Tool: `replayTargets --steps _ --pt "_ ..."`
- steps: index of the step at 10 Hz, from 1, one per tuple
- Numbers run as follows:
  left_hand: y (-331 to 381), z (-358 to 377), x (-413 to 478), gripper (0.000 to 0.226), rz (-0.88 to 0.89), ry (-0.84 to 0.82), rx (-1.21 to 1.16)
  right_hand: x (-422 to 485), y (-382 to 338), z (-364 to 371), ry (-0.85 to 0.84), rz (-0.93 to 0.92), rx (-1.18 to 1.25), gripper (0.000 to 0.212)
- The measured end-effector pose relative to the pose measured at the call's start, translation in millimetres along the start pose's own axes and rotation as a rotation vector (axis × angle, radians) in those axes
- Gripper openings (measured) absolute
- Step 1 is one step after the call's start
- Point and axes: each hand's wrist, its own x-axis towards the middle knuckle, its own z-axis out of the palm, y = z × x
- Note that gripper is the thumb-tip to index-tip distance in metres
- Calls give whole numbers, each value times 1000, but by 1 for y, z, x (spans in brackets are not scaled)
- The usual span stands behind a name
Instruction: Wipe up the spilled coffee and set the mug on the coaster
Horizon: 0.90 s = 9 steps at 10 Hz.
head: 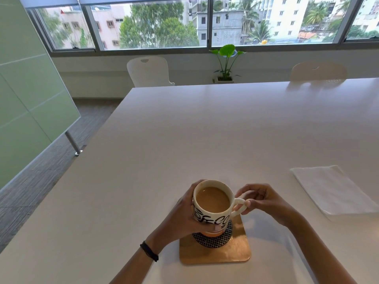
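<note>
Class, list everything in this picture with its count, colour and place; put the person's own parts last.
white ceramic mug with black lettering: one, holds light brown coffee, over the coaster
round black-and-white woven coaster: one, on the wooden board
square wooden board: one, tan, near table edge
folded white napkin: one, on the table, right
white table: one, central
white chairs: two, beyond the table
green potted plant: one, below the window
green glass panel: one, far left
black wristband: one, left wrist
left hand: one, grips the mug's body
right hand: one, pinches the mug's handle
</note>
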Motion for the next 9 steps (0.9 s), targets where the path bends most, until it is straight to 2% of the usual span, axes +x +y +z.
replayTargets --steps 1,3,5,6,7,8,9 --pt "0 0 0 91 8 1 -6 0 -3 2 -14 13 19 32" --pt "0 -1 0 90 26 -37 -20 -1 -6 5 -4 14 -7 39" --pt "-7 -17 3 85 -68 -227 -139 -1 -5 3 9 18 -23 41" --pt "-10 -24 5 86 -70 -273 -117 1 -2 6 74 -11 -64 32" --pt "-14 -28 5 78 -80 -293 -92 8 10 10 268 -32 -197 20" --pt "-20 -32 3 52 -99 -316 -147 14 22 7 385 -24 -267 18" --pt "-26 -34 6 50 -87 -256 -181 20 23 6 414 -3 -322 18"
